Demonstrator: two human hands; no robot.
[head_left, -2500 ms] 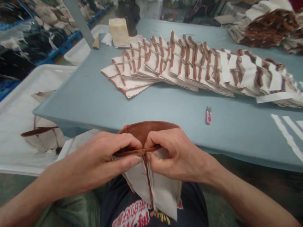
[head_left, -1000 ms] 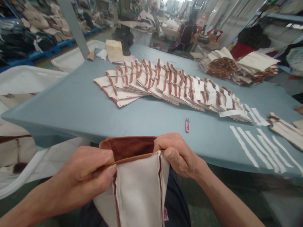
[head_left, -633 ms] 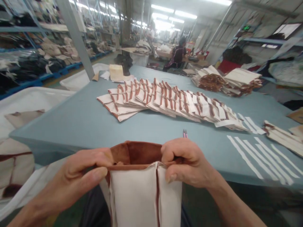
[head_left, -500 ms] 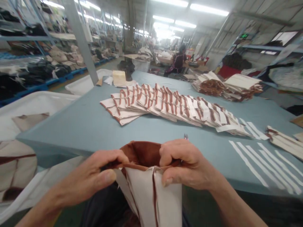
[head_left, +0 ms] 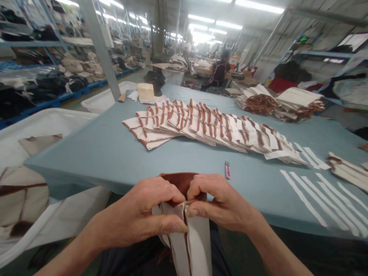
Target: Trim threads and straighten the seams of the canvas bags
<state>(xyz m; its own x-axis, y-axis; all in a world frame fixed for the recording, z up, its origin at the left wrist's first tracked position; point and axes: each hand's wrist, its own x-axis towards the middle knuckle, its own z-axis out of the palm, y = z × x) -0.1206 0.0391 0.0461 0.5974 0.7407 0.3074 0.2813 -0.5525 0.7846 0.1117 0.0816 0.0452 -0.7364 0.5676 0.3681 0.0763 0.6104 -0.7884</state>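
Observation:
A cream fabric piece (head_left: 198,239) with a brown inner side and a dark seam down its front hangs over the person's lap, below the table's front edge. My left hand (head_left: 155,212) pinches its upper rim just left of the seam, the thumb lying across the cream face. My right hand (head_left: 215,203) grips the rim right of the seam, thumb in front and fingers inside. The two hands nearly touch. Pink thread snips (head_left: 227,170) lie on the blue table beyond my right hand.
Overlapping cream and brown pieces (head_left: 201,122) stretch across the blue table (head_left: 94,153). White strips (head_left: 304,199) lie at the right, folded stacks (head_left: 299,101) at the back right. White bins (head_left: 43,119) stand at the left. A person (head_left: 219,73) sits farther back.
My left hand has moved right along the rim to the seam, and my right hand slightly left. The fabric opening has narrowed. The pink snips now show fully.

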